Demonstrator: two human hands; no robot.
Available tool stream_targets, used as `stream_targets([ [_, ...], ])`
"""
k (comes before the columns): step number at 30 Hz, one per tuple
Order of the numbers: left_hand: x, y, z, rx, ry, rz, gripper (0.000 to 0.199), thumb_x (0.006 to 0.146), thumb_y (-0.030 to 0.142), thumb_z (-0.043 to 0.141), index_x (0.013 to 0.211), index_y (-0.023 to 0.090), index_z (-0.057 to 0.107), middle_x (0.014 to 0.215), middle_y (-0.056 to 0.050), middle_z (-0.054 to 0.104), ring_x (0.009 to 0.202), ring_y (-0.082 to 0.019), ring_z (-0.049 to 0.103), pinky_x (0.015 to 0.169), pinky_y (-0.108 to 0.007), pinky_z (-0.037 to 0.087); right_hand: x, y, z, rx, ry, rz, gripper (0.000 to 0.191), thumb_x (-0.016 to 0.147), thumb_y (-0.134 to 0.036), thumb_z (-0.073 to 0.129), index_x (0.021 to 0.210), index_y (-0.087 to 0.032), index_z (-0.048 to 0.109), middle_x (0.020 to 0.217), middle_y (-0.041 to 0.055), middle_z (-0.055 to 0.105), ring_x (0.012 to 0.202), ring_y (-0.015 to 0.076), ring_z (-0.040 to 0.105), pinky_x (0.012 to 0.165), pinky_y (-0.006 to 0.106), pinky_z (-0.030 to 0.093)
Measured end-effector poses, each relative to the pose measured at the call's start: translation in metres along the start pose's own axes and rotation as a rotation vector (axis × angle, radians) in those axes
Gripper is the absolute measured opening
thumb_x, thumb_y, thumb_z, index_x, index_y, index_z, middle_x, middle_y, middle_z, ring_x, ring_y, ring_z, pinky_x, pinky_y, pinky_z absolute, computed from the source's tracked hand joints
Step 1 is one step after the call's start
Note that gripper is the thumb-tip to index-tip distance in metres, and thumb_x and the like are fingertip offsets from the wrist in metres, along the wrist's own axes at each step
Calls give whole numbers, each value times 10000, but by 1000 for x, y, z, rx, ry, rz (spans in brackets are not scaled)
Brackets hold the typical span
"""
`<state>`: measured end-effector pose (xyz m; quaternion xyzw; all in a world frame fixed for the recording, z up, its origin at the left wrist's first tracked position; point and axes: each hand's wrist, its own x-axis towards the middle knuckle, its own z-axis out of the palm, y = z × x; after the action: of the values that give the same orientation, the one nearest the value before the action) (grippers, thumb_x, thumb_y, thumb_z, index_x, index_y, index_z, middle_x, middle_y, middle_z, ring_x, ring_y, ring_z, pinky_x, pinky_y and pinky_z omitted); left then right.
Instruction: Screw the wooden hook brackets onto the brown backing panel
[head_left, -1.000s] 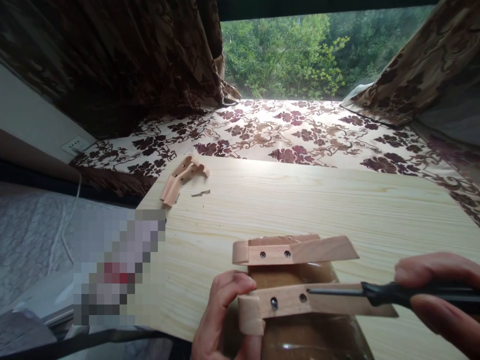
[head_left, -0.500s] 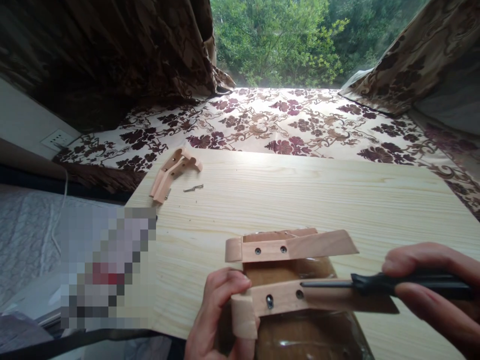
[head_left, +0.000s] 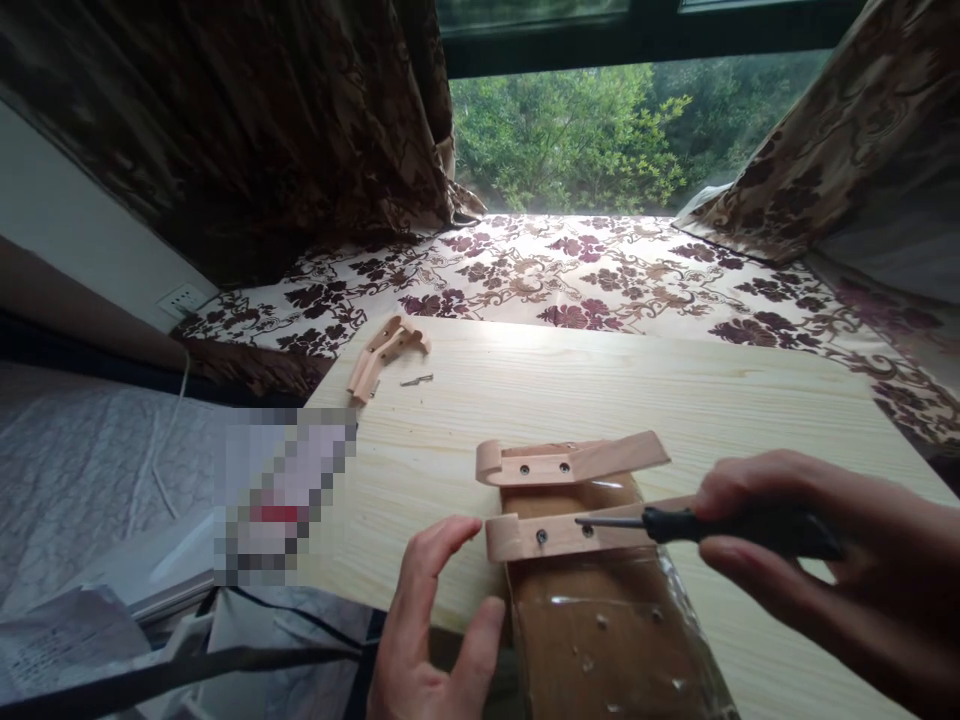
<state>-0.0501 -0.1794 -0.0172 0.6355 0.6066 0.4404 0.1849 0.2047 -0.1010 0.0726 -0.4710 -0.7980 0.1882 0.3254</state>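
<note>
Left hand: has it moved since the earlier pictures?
Yes: judged against the box, the left hand has moved left, off the end of the nearer wooden piece that it held before.

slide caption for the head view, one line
Right hand holding a screwdriver over the nearer wooden piece atop a brown block, left hand open alongside.

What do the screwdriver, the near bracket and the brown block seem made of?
Screwdriver: smooth black handle, probably plastic; slim grey shaft, likely metal.
Near bracket: likely bare wood, pale and matte.
Brown block: perhaps cardboard or wood, under clear film that wrinkles and glints.
</note>
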Motion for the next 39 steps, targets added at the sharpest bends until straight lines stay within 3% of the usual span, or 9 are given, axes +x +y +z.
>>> stream_targets([
  [4, -11, 10, -14, 115, 73, 198, 295, 864, 110, 505, 1125, 239, 552, 1099, -17, 586, 1033, -122, 583, 944, -192, 464, 13, -20, -1, 27, -152, -91, 55, 868, -324, 598, 904, -293, 569, 705, -37, 659, 536, 119, 581, 439, 195, 439],
  [7, -19, 22, -17, 169, -65, 338, 333, 850, 95, 505, 1156, 221, 542, 1114, -30, 613, 1046, -125, 601, 941, -186, 469, 17, -25, 1, 65, -190, -143, 56, 878, -305, 596, 908, -271, 564, 699, -48, 632, 549, 94, 544, 472, 178, 419],
  [9, -21, 29, -13, 172, -135, 380, 399, 879, 150, 486, 1277, 179, 469, 1248, -88, 581, 1169, -173, 558, 980, -246, 467, 19, -25, 2, 77, -202, -176, 78, 873, -315, 606, 907, -253, 572, 700, -45, 612, 564, 89, 518, 490, 176, 409],
  [13, -19, 39, 1, 264, -246, 386, 523, 929, 267, 464, 1398, 84, 323, 1435, -200, 420, 1335, -270, 404, 985, -354, 485, 25, -29, 4, 86, -216, -201, 116, 873, -338, 603, 890, -225, 589, 661, -42, 564, 572, 88, 472, 514, 183, 394],
  [19, -7, 46, 10, 500, -253, 377, 560, 934, 335, 448, 1406, 57, 330, 1425, -204, 439, 1272, -322, 475, 955, -453, 507, 34, -43, 1, 66, -314, -198, 115, 870, -327, 584, 866, -212, 592, 649, -48, 550, 545, 80, 432, 493, 187, 362],
  [28, -2, 51, 13, 621, -336, 301, 555, 912, 345, 461, 1389, 72, 386, 1378, -164, 506, 1094, -324, 588, 844, -460, 557, 50, -50, 2, -12, -430, -246, 105, 870, -294, 555, 836, -206, 599, 618, -51, 559, 520, 75, 421, 487, 202, 304],
  [39, 9, 46, 14, 652, -346, 322, 548, 897, 322, 480, 1383, 82, 394, 1405, -169, 474, 1149, -316, 561, 852, -432, 547, 70, -56, 0, -106, -550, -310, 35, 863, -268, 564, 870, -234, 568, 609, -74, 521, 517, 77, 381, 485, 207, 275],
])
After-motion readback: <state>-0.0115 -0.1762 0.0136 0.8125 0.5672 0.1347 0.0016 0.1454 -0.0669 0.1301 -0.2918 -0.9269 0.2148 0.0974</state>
